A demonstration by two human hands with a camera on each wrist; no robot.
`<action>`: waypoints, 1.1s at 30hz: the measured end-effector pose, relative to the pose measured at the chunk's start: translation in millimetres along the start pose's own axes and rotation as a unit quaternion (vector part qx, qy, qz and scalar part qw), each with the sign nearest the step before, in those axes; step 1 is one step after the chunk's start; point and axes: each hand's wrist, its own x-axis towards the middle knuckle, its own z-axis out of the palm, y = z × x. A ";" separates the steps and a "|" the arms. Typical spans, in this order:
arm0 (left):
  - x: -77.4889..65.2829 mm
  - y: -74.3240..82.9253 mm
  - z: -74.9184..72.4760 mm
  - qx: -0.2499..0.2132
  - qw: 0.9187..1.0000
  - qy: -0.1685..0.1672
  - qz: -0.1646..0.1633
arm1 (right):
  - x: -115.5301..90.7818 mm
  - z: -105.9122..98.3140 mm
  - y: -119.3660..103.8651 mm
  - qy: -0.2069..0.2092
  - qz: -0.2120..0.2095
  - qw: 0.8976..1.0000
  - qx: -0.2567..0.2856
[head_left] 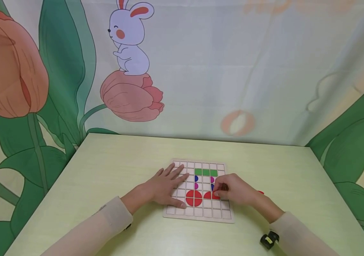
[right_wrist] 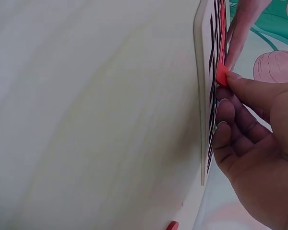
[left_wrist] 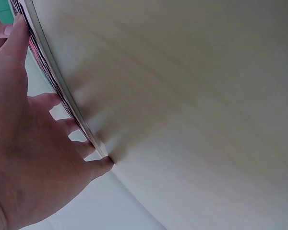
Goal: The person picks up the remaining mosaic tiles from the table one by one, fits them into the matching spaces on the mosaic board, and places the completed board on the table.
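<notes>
A wooden grid board lies on the table, its cells partly filled with coloured pieces. My left hand rests on the board's left side with fingers spread; in the left wrist view its fingertips reach the board's edge. Over the right side, my right hand pinches a small red piece between thumb and forefinger, close over the board. Beside it lie red pieces in a half-round shape. To their left is a full red circle. Green squares form a row near the top.
Blue and magenta half-rounds sit under the green row, others partly behind the right hand. A loose red piece lies on the table, right of the board. Behind stands a printed curtain. A black device is by the right wrist.
</notes>
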 end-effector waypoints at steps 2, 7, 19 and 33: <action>-0.1 -0.1 0.3 -0.001 1.000 0.000 0.000 | 0.2 0.2 -0.8 0.000 0.000 1.000 -0.001; -0.3 0.3 0.5 0.000 1.000 -0.002 -0.001 | -1.5 0.2 -1.8 0.007 -0.008 1.000 -0.010; 0.2 0.1 1.3 -0.002 1.000 -0.001 -0.002 | -3.6 3.3 0.1 0.012 -0.006 1.000 -0.020; 0.9 -1.7 2.2 -0.002 1.000 -0.001 0.002 | -3.5 2.8 -2.2 0.018 -0.015 0.999 -0.030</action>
